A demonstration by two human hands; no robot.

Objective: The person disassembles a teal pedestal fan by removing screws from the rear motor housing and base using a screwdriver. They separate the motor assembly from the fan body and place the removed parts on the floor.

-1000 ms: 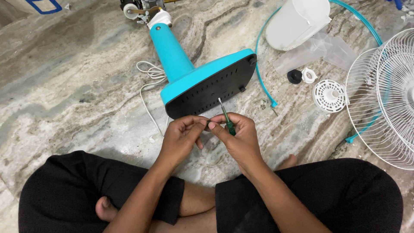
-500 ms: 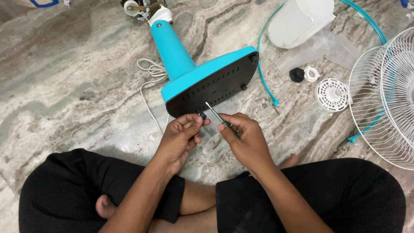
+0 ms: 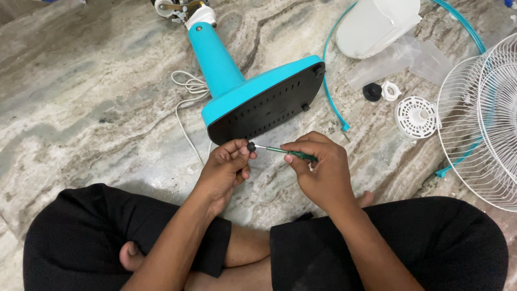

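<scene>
Sitting cross-legged on a marble floor (image 3: 81, 108), a person works with both hands just in front of the knees. The left hand (image 3: 223, 167) pinches a small black round part (image 3: 251, 146) between thumb and fingertips, closed on it. The right hand (image 3: 323, 172) is clenched around a green-handled screwdriver (image 3: 288, 152), which lies nearly level, its thin metal tip touching the black part. Both hands hover just in front of the black underside of a turquoise fan base (image 3: 258, 105), which lies tipped on its side near the middle of the floor, its turquoise column (image 3: 212, 56) running toward the far edge. A white cord (image 3: 186, 102) loops on the floor to the left of the base. Toward the right edge rest white wire fan guards (image 3: 479, 118), with a round white slotted disc (image 3: 416, 117) just beside them. Near that disc sit a black cap (image 3: 371, 92) and a white ring nut (image 3: 390, 91), side by side. A white plastic housing (image 3: 377, 24) lies toward the far right corner, and a thin turquoise rim band (image 3: 328, 91) curves around it. A few tiny screws (image 3: 333, 128) lie on the floor between the base and the disc
</scene>
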